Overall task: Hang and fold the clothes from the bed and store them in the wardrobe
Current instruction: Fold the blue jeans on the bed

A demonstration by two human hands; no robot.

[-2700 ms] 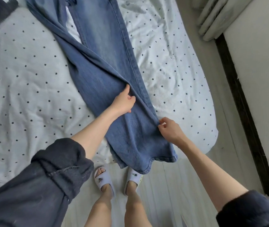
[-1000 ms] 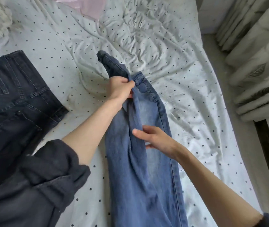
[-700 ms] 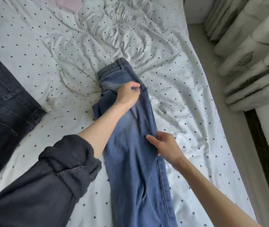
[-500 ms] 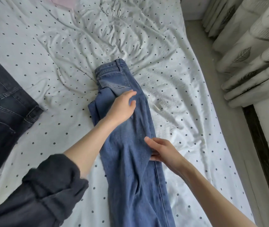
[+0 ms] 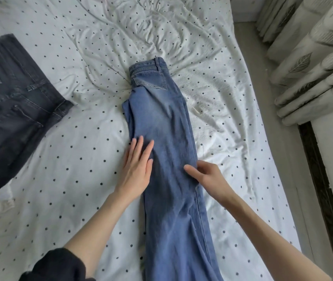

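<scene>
Released from the waistband and drawn back, the left hand (image 5: 136, 171) is laid flat-fingered on the lengthwise-folded blue denim jeans (image 5: 165, 151) on the polka-dot white bedsheet (image 5: 70, 159), while the right hand (image 5: 206, 176), fingers loosely extended, is pressed against their edge, smoothing before the next fold.

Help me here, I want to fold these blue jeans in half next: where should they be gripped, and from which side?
Probably at the waistband end of the blue jeans, the far end, reaching over from the near side. They lie lengthwise, legs stacked, so the thick, flat waistband can be lifted back toward the hems. The left hand lies flat on the denim; the right hand touches their right edge.
</scene>
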